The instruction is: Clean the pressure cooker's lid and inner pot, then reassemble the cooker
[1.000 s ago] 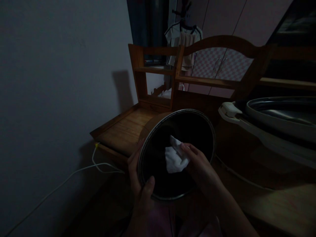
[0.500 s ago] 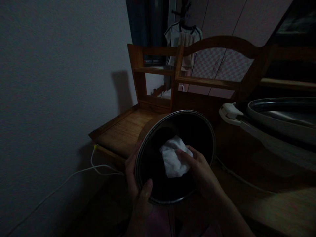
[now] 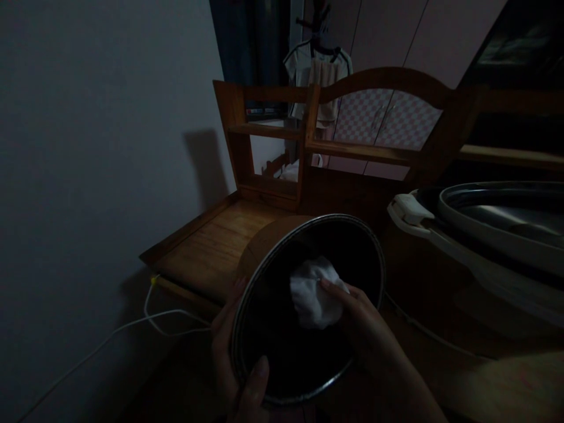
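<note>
A round, dark-lined pot [image 3: 264,376] is tilted so its mouth faces me; it looks like the inner pot of a cooker. My left hand [image 3: 238,358] grips its rim at the lower left, thumb inside and fingers around the outer wall. In my right hand [image 3: 359,308] is a crumpled white cloth [image 3: 315,294], pinched between thumb and fingers inside the mouth of the pot. The dark interior hides whether the cloth touches the wall. Part of my right fingers is hidden behind the cloth.
A large pale appliance [image 3: 476,247] with a raised lid stands to the right. Behind the pot is a wooden desk [image 3: 207,238] with a shelf frame [image 3: 304,141]. A white cable [image 3: 118,329] runs along the left wall. Clothes [image 3: 324,76] hang at the back.
The pot has moved slightly lower and toward me, with my left hand still on its rim. My right hand and the cloth have shifted slightly down and right inside the mouth.
</note>
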{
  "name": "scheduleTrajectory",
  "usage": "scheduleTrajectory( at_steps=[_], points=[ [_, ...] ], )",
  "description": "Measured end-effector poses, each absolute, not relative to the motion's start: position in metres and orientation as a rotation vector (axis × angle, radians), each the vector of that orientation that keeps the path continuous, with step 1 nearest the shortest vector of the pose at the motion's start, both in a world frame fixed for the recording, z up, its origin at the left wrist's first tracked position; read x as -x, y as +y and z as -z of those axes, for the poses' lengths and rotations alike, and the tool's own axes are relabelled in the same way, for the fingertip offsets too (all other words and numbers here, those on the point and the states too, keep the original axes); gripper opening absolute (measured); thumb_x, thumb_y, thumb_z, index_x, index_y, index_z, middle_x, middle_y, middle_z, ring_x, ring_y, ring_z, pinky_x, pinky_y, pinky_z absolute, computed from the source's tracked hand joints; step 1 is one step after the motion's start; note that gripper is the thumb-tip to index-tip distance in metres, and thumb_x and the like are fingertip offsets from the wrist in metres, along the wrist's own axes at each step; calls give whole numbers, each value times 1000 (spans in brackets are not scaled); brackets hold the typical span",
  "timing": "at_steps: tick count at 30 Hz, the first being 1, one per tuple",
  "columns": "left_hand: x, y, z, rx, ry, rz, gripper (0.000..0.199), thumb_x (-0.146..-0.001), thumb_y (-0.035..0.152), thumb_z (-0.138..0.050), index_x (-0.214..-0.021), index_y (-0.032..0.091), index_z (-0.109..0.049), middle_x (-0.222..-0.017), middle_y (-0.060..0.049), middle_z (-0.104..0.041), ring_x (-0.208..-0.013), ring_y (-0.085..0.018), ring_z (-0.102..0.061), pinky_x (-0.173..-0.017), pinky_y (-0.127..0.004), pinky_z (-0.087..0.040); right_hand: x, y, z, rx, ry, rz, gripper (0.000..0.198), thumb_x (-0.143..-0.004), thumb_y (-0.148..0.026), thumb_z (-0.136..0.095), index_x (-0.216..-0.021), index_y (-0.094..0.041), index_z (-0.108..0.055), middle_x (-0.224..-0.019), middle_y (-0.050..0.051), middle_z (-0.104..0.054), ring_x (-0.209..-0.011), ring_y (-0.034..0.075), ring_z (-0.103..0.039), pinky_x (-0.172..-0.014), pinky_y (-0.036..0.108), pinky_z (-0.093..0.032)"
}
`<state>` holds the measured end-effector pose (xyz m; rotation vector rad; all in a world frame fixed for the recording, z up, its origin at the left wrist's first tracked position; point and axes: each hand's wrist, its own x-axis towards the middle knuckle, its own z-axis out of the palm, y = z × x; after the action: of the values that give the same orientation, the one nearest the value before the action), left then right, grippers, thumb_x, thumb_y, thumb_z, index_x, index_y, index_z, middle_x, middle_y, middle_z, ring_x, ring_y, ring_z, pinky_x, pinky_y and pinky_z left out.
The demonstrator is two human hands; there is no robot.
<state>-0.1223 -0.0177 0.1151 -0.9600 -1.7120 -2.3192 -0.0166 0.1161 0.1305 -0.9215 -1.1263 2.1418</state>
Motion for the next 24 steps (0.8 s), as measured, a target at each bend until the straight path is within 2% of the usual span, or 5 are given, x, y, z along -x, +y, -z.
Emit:
scheduleTrajectory(
  at_steps=[6,11,14,18,24],
  points=[
    [125,-13,-116,925,-1707,2375,56,-82,35,-63,-137,29,-58,-144,-7,-54,-141,-38,-41,-117,-59,-33,11,119,-144,1048,-1517,-1522,38,-89,-56,-68,-86,-19,-72,-73,3,-64,-64,19,-57,-54,25,-37],
    [128,-9,-114,818,-1645,2538,61,-77,36,-67,-137,29,-57,-143,-6,-55,-139,-37,-44,-115,-57,-37,54,134,-153,813,-2283,-627,30,-100,-14,-39,-113,-14,-66,-85,8,-67,-70,20,-62,-64,28,-44],
    [131,-8,-113,871,-1621,2536,62,-75,33,-66,-136,26,-58,-141,-8,-56,-137,-38,-46,-114,-56,-38,83,138,-147,705,-2475,-522,36,-88,0,-40,-111,-7,-67,-92,18,-70,-84,27,-67,-78,35,-51],
    [134,-8,-111,916,-1590,2501,65,-76,32,-64,-140,25,-55,-140,-8,-56,-137,-38,-47,-113,-54,-40,97,132,-140,558,-2552,-428,63,-86,6,-35,-146,-9,-47,-130,21,-62,-128,28,-56,-112,42,-40],
    [132,-8,-110,969,-1585,2432,66,-78,35,-61,-143,24,-52,-141,-9,-55,-137,-38,-46,-114,-53,-40,88,129,-143,557,-2603,-296,71,-90,3,-37,-159,-12,-27,-141,20,-56,-133,27,-53,-116,42,-38]
  ],
)
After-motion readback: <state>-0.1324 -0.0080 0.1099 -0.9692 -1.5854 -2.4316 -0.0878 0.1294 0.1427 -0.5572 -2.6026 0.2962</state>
